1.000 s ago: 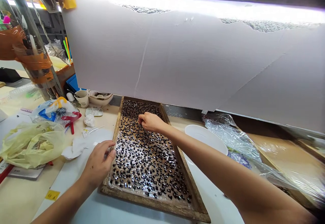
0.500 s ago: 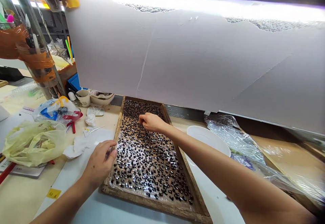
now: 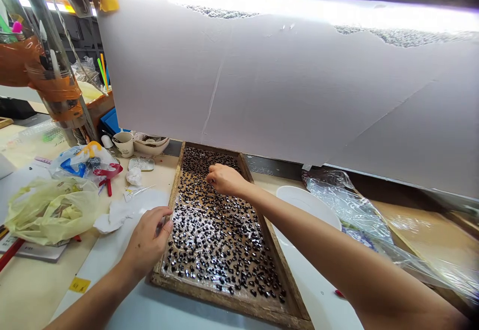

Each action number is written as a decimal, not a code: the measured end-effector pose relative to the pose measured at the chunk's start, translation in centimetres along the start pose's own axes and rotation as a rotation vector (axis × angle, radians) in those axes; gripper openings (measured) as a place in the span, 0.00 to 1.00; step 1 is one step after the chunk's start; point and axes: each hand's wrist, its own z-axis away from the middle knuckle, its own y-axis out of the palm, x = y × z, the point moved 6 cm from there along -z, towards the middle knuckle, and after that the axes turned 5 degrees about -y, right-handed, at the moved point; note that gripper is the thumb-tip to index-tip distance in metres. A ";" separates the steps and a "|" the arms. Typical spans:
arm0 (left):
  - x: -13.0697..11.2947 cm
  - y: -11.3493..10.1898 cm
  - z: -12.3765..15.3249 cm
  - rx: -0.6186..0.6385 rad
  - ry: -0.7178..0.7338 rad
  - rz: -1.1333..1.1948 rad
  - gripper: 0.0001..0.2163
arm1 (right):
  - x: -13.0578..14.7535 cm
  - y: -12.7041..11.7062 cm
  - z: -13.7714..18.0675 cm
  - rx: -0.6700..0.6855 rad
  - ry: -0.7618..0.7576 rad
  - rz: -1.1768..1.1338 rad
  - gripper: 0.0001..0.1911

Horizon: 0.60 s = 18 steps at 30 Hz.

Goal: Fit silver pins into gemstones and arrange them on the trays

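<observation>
- Barely anything has moved compared with a second ago: everything sits a touch further right in view, both hands are at pretty much the same spots, and a bit more of a small red thing shows beside the right forearm.
- Stuff on the left: yellowish plastic bag, printed plastic bag, crumpled tissue, then a paper cup and white bowl further back.
- Over on the right, a round white dish is partly hidden by that forearm, with clear plastic wrap past it.
- Big pale panel hangs across the back, its lower edge right by the tray's far end in view. Forearm also blocks some of the right rim.
- Wooden tray lies flat on the table in the middle, long axis running away from the person, far end leaning slightly left. Shiny black pieces are scattered all over it.
- Left hand: loosely bent, thumb apart from index, fingertips at the left rim.
- Right hand: fingertips bunched together down at the pieces toward the far half; can't tell if they're pinching one.
</observation>
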 end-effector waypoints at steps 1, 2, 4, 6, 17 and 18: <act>0.0 0.0 0.0 0.000 0.000 0.000 0.16 | 0.1 0.0 -0.1 0.000 -0.003 0.008 0.11; 0.0 0.0 0.0 0.000 0.000 0.000 0.16 | 0.2 -0.1 -0.1 0.001 -0.006 0.014 0.11; 0.0 -0.1 0.0 0.002 0.002 0.003 0.16 | 0.3 -0.1 -0.2 0.004 -0.011 0.024 0.11; 0.0 -0.1 0.1 0.001 0.007 0.006 0.15 | 0.4 -0.1 -0.2 0.008 -0.011 0.031 0.11; -0.1 -0.1 0.0 -0.027 0.043 0.008 0.14 | 0.4 0.1 -0.4 0.028 0.008 0.045 0.11; -0.1 -0.1 0.0 -0.029 0.047 0.007 0.14 | 0.4 0.2 -0.4 0.030 0.010 0.045 0.11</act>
